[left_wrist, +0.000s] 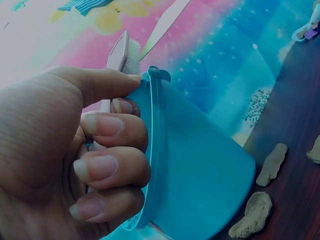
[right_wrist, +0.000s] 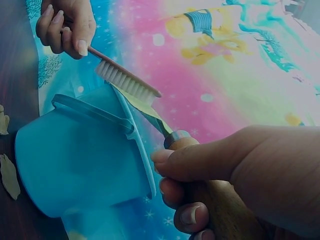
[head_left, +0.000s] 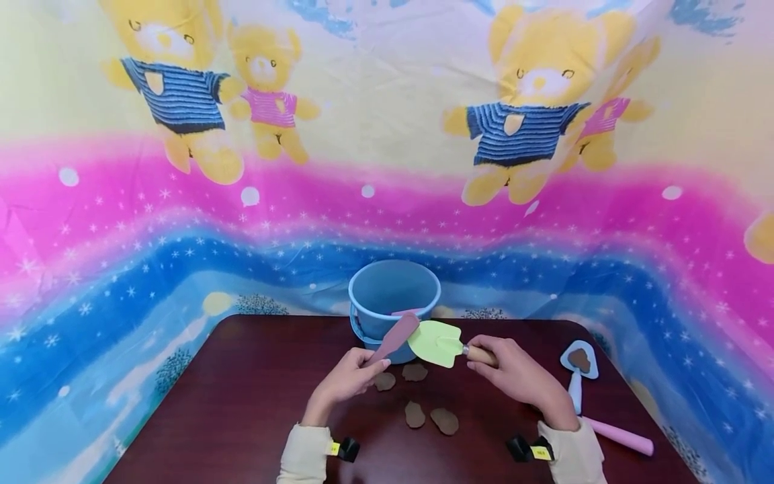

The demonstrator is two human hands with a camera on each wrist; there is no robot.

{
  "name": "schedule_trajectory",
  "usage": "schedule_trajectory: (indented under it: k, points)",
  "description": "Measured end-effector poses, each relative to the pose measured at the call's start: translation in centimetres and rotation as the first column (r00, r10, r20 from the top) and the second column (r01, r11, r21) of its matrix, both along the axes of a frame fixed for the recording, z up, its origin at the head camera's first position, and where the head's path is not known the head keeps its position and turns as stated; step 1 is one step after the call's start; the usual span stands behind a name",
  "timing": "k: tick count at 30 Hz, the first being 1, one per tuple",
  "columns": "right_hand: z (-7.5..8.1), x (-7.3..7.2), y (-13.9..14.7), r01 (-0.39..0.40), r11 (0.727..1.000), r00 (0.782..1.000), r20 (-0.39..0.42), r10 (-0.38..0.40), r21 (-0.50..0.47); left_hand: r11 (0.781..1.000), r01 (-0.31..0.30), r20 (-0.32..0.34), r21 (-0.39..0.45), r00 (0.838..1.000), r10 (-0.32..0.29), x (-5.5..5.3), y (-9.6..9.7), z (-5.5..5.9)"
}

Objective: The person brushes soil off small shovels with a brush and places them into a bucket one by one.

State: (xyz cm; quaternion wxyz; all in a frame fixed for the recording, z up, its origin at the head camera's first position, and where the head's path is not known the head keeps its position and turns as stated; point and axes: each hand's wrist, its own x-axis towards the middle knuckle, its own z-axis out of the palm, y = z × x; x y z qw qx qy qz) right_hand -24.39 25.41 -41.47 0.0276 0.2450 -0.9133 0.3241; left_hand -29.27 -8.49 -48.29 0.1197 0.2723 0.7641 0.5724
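My left hand [head_left: 346,382] pinches the handle of a dusty-pink brush [head_left: 398,334], whose white bristles [right_wrist: 120,76] show in both wrist views. In my right hand [head_left: 523,373] is the wooden handle of a light-green trowel [head_left: 437,343]. The trowel's blade points left, and the bristles lie against it in the right wrist view. Both tools meet in front of and above the near rim of a blue bucket [head_left: 367,324], which stands at the table's back edge with its handle folded down.
Several flat brown lumps [head_left: 444,421] lie on the dark table [head_left: 242,403] in front of the bucket. At the right are a light-blue tool [head_left: 576,390] with a brown lump on its triangular head and a pink handle [head_left: 619,435]. A printed cloth [head_left: 375,161] hangs behind.
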Motion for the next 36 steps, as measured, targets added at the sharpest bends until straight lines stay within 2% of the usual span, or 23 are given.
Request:
schedule_trajectory:
  k: [5,8,13,24,29,36]
  points:
    - [0.0,-0.1,-0.2,0.003,1.000,1.000,-0.011,-0.003,-0.005,1.000,0.008,-0.014,0.018,1.000,-0.008,0.2,0.2,0.1]
    - [-0.1,-0.2,-0.3,0.002,1.000,1.000,-0.016,-0.002,0.008,0.998,0.040,-0.018,0.041,0.999,-0.039,0.4,0.7,0.3]
    - [-0.3,-0.3,-0.5,0.001,1.000,1.000,-0.016,-0.001,0.018,0.992,0.102,0.015,0.075,0.995,-0.103,0.8,2.0,0.4]
    - [-0.8,-0.2,-1.3,-0.001,0.999,1.000,-0.013,0.002,0.039,0.987,0.150,0.083,0.060,0.985,-0.155,1.8,4.7,0.2]
    - [-0.6,-0.1,-1.3,0.019,0.998,1.000,-0.016,-0.018,0.053,0.988,0.149,0.082,0.039,0.985,-0.152,1.9,5.2,-0.1]
    - [-0.4,0.0,-1.1,0.005,0.998,1.000,-0.009,-0.004,0.070,0.993,0.119,0.078,0.002,0.990,-0.118,1.6,4.8,-0.4]
